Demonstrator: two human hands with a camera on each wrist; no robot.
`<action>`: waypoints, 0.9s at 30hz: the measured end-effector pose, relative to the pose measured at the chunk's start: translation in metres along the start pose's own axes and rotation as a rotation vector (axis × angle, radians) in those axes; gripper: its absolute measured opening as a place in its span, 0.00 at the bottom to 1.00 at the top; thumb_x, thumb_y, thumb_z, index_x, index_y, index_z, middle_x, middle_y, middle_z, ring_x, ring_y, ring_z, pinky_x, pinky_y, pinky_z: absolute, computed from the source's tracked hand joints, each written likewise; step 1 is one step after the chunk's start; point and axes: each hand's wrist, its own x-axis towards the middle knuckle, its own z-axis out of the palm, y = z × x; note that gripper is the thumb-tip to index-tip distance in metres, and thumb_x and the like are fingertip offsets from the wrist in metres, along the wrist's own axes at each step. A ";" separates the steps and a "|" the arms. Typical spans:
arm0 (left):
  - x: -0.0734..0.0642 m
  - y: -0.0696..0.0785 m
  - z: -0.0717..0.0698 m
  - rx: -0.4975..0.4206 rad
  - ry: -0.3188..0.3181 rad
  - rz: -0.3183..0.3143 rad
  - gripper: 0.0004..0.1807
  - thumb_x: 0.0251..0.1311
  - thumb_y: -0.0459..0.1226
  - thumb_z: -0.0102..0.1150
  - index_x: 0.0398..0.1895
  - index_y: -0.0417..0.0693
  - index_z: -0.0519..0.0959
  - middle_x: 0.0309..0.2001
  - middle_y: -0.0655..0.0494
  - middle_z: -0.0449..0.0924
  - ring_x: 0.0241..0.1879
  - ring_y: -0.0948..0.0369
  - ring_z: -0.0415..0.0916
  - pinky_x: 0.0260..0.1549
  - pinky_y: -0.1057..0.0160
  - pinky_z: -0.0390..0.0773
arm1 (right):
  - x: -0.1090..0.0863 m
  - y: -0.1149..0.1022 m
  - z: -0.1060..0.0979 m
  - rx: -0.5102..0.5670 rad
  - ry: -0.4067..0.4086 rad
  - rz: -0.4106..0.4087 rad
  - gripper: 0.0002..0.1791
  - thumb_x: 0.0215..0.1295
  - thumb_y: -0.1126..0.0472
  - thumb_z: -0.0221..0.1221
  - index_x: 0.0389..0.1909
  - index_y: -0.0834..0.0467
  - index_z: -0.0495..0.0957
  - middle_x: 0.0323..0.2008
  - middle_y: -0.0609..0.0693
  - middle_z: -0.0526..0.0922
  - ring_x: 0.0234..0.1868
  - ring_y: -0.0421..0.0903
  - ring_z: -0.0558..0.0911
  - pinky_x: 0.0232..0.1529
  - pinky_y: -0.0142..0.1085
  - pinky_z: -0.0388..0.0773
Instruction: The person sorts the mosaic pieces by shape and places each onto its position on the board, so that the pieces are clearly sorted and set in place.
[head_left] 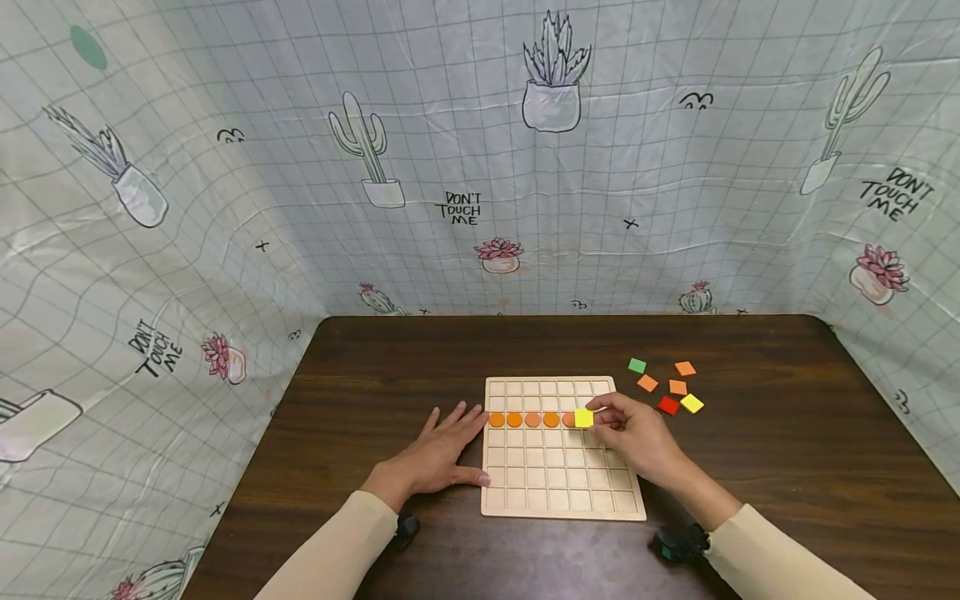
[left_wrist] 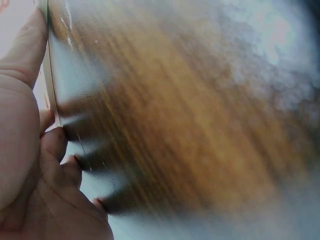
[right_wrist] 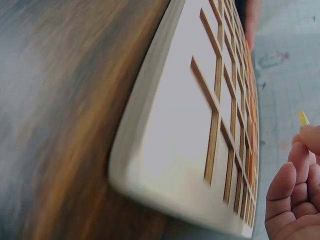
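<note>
A pale wooden grid board (head_left: 525, 479) lies on the table, with a row of several orange round pieces (head_left: 532, 420) across its second row from the back. My right hand (head_left: 637, 433) pinches a yellow square tile (head_left: 583, 418) over the right end of that row, partly covering the last round piece. In the right wrist view the tile (right_wrist: 303, 118) shows edge-on at the fingertips, above the board. My left hand (head_left: 435, 454) rests on the table with fingers spread, thumb and forefinger touching the board's left edge; its palm (left_wrist: 55, 210) shows in the left wrist view.
Right of the board's far corner lie loose square tiles: a green tile (head_left: 637, 366), several orange tiles (head_left: 677, 387), a red tile (head_left: 669, 406) and another yellow tile (head_left: 692, 403). The dark wooden table (head_left: 390, 358) meets a printed curtain (head_left: 465, 125) at its back and sides.
</note>
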 end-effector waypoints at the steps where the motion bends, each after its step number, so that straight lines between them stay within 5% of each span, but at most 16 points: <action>1: 0.000 0.000 0.000 0.000 0.000 0.001 0.54 0.66 0.61 0.65 0.87 0.51 0.52 0.87 0.55 0.46 0.87 0.51 0.36 0.82 0.37 0.34 | 0.001 -0.001 0.002 0.005 -0.004 -0.005 0.15 0.67 0.69 0.69 0.54 0.62 0.83 0.39 0.53 0.87 0.34 0.41 0.81 0.31 0.30 0.78; 11: 0.000 0.000 0.000 -0.007 0.000 0.003 0.54 0.66 0.61 0.65 0.87 0.51 0.51 0.87 0.55 0.45 0.87 0.51 0.35 0.82 0.37 0.33 | 0.008 -0.009 0.023 0.020 -0.035 -0.100 0.13 0.65 0.71 0.69 0.49 0.58 0.86 0.35 0.47 0.83 0.35 0.39 0.78 0.35 0.29 0.77; 27: 0.001 0.000 0.000 0.007 -0.007 -0.001 0.54 0.66 0.62 0.65 0.87 0.51 0.52 0.87 0.54 0.45 0.87 0.50 0.36 0.82 0.37 0.34 | 0.018 -0.031 0.064 0.028 -0.088 -0.093 0.11 0.64 0.69 0.70 0.46 0.58 0.86 0.31 0.44 0.83 0.32 0.39 0.79 0.34 0.29 0.77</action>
